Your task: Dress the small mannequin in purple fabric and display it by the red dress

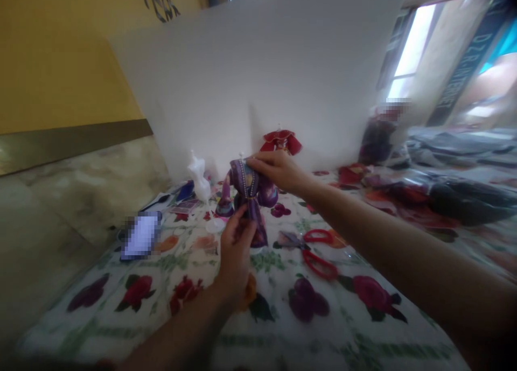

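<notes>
A small purple dress (251, 190) with beaded trim and long sleeves hangs on a miniature stand, whose white knob shows at the neck. My right hand (277, 169) pinches the dress at its shoulder from the right. Lower down, my left hand (237, 239) is closed on the skirt front at waist height. A bare white miniature mannequin (200, 180) stands just left of the dress. Behind, a small red outfit (281, 141) is displayed near the white board. Scissors with red handles (317, 255) lie on the table, right of my left hand.
The table has a fruit-and-flower cloth (194, 328). A blurred-out phone-like object (141, 235) lies at left, with cards (186, 205) behind it. Plastic-wrapped dark and red items (464, 198) are piled at right. A white board (258, 75) rises behind; a person (379, 134) is at back right.
</notes>
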Motion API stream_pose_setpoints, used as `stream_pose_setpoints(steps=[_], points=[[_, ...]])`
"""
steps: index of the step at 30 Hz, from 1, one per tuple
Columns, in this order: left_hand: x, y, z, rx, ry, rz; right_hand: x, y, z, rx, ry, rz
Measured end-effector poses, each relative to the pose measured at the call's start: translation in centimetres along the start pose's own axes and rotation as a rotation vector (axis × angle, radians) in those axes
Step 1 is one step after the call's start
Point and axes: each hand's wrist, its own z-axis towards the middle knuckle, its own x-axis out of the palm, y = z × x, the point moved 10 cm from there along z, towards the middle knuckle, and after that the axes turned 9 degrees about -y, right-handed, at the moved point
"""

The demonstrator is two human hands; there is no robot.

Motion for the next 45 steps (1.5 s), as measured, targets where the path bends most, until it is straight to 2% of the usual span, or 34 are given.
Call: stream_pose_setpoints(steps=[3,6,9,14,15,17,20,25,28,30,34,35,36,40,42,45], points=[[-1.1,-0.2,-0.1,0.041,0.005,0.141,-0.1,-0.2,0.0,0.013,0.0,-0.02],[-2.0,-2.2,-0.1,0.202,-0.003,0.245,-0.3,-0.3,0.2,0.018,-0.009,-0.019],[-1.7,-5.8,-0.5,0.42,0.016,0.321,-0.1,-0.2,0.3,0.004,0.014,0.011],[-0.4,-14.7,-3.9,1.069,-0.091,0.422,0.3,-0.3,0.5,0.017,0.052,0.029],[-0.3,-15.8,-4.3,1.149,-0.122,0.412,0.3,-0.2,0.5,0.013,0.054,0.016],[-0.1,-17.2,-4.1,1.22,-0.165,0.414,0.3,-0.2,0.5,0.011,0.062,0.002],[1.1,-17.3,-2.0,1.183,-0.158,0.542,-0.1,-0.3,0.2,0.025,0.039,0.065],[3.9,-15.5,2.0,1.001,0.019,0.742,-2.0,-1.4,-0.8,0.068,-0.16,0.173],[5.2,-14.5,3.5,0.882,0.121,0.779,-2.2,-2.1,-1.9,0.081,-0.197,0.167],[5.5,-14.1,4.3,0.807,0.143,0.757,-2.5,-2.2,-3.0,0.064,-0.243,0.156],[5.1,-13.6,5.6,0.726,0.144,0.68,-4.6,-2.1,-7.2,0.036,-0.511,0.101],[5.0,-13.5,5.8,0.722,0.145,0.675,-4.3,-2.1,-8.3,0.039,-0.509,0.083],[4.9,-13.5,5.9,0.72,0.143,0.672,-3.4,-2.3,-9.1,0.054,-0.452,0.079],[4.6,-13.2,6.2,0.704,0.123,0.682,2.1,-4.3,-11.3,0.182,-0.125,0.152],[4.6,-13.2,6.3,0.697,0.116,0.678,3.8,-5.9,-11.8,0.299,-0.082,0.22],[4.5,-13.2,6.5,0.695,0.117,0.681,4.9,-7.5,-11.8,0.444,-0.108,0.343]])
